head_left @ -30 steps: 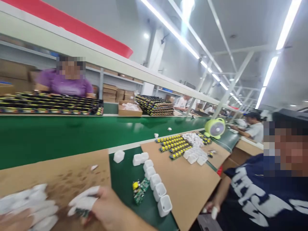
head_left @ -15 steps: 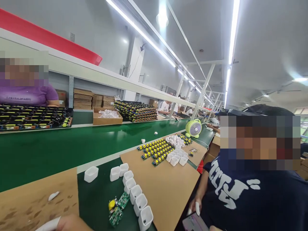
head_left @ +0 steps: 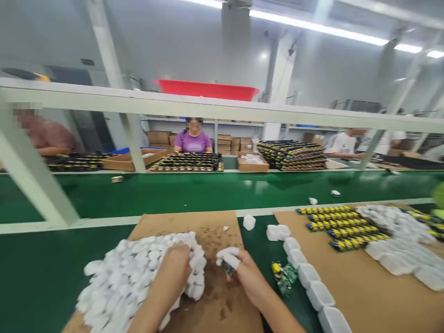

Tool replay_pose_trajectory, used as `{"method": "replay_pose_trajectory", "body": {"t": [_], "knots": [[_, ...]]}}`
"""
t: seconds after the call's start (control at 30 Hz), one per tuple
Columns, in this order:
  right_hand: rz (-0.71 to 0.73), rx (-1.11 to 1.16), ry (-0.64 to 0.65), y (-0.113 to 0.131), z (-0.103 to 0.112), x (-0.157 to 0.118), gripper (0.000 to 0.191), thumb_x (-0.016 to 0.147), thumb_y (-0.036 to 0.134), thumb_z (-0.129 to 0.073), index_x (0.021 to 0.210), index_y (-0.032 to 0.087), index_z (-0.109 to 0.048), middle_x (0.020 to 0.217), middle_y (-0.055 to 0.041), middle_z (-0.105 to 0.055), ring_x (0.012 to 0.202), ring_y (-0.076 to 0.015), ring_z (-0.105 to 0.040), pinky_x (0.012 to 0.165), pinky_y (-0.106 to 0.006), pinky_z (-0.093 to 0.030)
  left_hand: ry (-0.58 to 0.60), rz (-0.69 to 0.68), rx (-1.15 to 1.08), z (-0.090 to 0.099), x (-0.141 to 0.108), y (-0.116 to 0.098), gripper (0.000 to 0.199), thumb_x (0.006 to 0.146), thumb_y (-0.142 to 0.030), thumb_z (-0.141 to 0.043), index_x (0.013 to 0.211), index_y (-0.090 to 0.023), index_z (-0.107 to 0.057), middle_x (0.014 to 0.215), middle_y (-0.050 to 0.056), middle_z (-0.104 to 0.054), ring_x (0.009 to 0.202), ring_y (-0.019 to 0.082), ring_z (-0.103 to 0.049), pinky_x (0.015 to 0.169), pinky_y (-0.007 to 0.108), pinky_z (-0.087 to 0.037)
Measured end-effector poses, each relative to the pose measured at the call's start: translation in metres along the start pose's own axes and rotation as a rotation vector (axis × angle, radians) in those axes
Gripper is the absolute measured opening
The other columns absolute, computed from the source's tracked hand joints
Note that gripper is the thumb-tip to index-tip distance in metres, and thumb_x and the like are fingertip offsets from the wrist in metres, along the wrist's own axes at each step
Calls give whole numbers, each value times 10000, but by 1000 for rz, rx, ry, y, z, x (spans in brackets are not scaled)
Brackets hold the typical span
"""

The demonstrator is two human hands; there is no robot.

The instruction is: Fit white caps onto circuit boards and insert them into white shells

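Note:
My left hand [head_left: 177, 260] reaches onto a heap of small white pieces [head_left: 123, 273], soft-looking and rounded. Its fingers are bent down among them and mostly hidden. White covers sit on the fingers of my right hand [head_left: 239, 263], which is closed around a small green circuit board [head_left: 228, 268]. Brown cardboard [head_left: 222, 296] with dark smudges lies under the heap and both hands. To the right of my right hand, several loose circuit boards [head_left: 286, 280], one with a yellow part, rest on the green surface. A row of white plastic cups [head_left: 308, 276] runs beside them.
Another cardboard sheet [head_left: 298, 226] at right bears rows of yellow-topped boards [head_left: 343, 222] and more white cups [head_left: 395, 259]. Beyond runs a green conveyor belt [head_left: 208, 194]. A slanted white post [head_left: 41, 180] stands at left. Across the belt, a person in purple [head_left: 193, 141] sits behind boards.
My view has swung left, away from the co-worker with a phone. Both my hands and the white heap now show; earlier only part of one hand appeared at the lower edge.

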State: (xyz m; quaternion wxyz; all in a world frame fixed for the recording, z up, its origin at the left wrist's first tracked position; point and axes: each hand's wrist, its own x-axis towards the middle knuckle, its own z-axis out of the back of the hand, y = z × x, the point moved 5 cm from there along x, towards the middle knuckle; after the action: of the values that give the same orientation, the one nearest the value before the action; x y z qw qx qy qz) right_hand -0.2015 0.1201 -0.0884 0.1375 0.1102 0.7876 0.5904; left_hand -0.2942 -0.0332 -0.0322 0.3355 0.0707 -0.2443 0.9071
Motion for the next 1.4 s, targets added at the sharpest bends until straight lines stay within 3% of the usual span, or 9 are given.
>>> {"method": "replay_pose_trajectory", "body": {"t": [0.17,0.4,0.57,0.8,0.97,1.07,1.2,1.3,1.4], "knots": [[-10,10,33,-4,0,-6,503,576,580,-779,853,164,-731,748,-47,-657,571,-111,-468,468,-195,-337,-147,34,-207,7,-6,-10,181,802,-188,-374,792,-169,-553,850,122,-630,873,275,-586,806,402,-465],[-78,79,166,-1,-9,-15,537,587,592,-788,927,185,-706,774,-16,-637,554,-101,-511,558,-236,-393,-282,97,-490,19,-16,-17,480,921,-504,-277,890,-173,-623,720,46,-591,675,191,-549,660,291,-457],[-104,160,165,-1,-15,-19,525,609,582,-778,914,160,-705,701,-15,-619,571,-99,-486,538,-212,-391,-126,22,-555,10,-15,-28,428,919,-500,-379,928,-188,-673,615,11,-540,597,174,-499,603,271,-417],[-78,254,76,0,-9,-16,519,509,555,-859,801,156,-703,658,-4,-574,565,-94,-441,440,-176,-362,107,-265,-474,-18,-27,-62,381,870,-256,-404,1166,-239,-643,1034,109,-621,949,282,-537,844,416,-422],[21,321,-38,5,2,-9,432,596,511,-828,821,169,-692,689,-3,-611,557,-86,-464,510,-184,-393,-18,48,-590,-29,-29,-52,479,837,-318,-465,1259,-106,-541,1015,166,-602,867,290,-569,811,448,-454],[116,325,-137,10,7,-10,471,602,544,-803,893,198,-670,832,-31,-659,643,-132,-534,585,-229,-451,138,130,-901,-45,-32,-60,408,809,-279,-525,1187,-129,-566,970,119,-623,784,228,-595,713,347,-490],[282,-35,-110,15,5,-17,425,741,583,-661,959,218,-686,985,-76,-663,884,-235,-595,760,-325,-502,336,242,-1380,-56,-37,-76,481,756,-331,-674,1188,-150,-565,1114,118,-602,878,223,-598,709,296,-506],[480,-416,-92,18,1,-24,383,841,546,-540,1037,260,-703,1084,-86,-638,1038,-270,-561,910,-389,-452,384,367,-1660,-58,-40,-80,438,715,-386,-767,1069,-159,-645,1099,100,-607,994,233,-562,815,299,-499],[582,-517,-115,18,1,-28,349,883,485,-500,1119,296,-675,1241,-73,-577,1189,-269,-494,1021,-409,-384,403,446,-1825,-62,-42,-80,398,653,-349,-848,966,-160,-691,1017,84,-624,958,203,-559,852,286,-488]]}}
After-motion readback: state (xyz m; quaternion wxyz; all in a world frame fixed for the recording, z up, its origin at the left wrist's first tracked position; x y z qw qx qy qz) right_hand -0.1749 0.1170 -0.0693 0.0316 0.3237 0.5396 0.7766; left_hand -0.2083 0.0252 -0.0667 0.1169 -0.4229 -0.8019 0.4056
